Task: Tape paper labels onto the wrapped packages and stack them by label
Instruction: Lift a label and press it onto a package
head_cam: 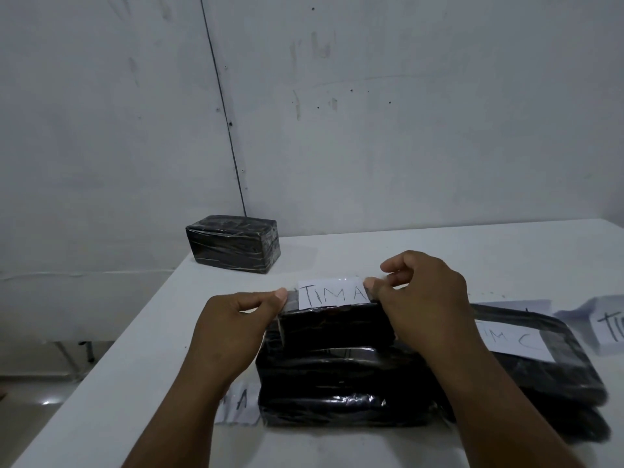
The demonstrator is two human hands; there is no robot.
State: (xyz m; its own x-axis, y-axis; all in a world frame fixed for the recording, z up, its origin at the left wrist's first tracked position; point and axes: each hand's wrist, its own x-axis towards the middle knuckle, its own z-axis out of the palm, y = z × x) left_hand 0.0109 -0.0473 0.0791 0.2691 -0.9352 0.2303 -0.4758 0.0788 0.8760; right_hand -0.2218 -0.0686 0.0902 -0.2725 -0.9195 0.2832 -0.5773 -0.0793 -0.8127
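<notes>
A black wrapped package (337, 376) lies on the white table (135, 366) in front of me. A paper label reading "TIM A" (332, 293) stands at its far top edge, stuck to a clear tape strip. My left hand (233, 329) pinches the tape's left end between thumb and forefinger. My right hand (422, 298) pinches the tape at the label's right edge. To the right lies another black package (547, 376) bearing a taped label "TIM C" (513, 341).
A third black wrapped package (233, 243) sits at the table's far left corner by the wall. Loose paper labels (604, 329) lie at the right edge, and another label (236, 403) lies under my left forearm. The table's left edge drops to the floor.
</notes>
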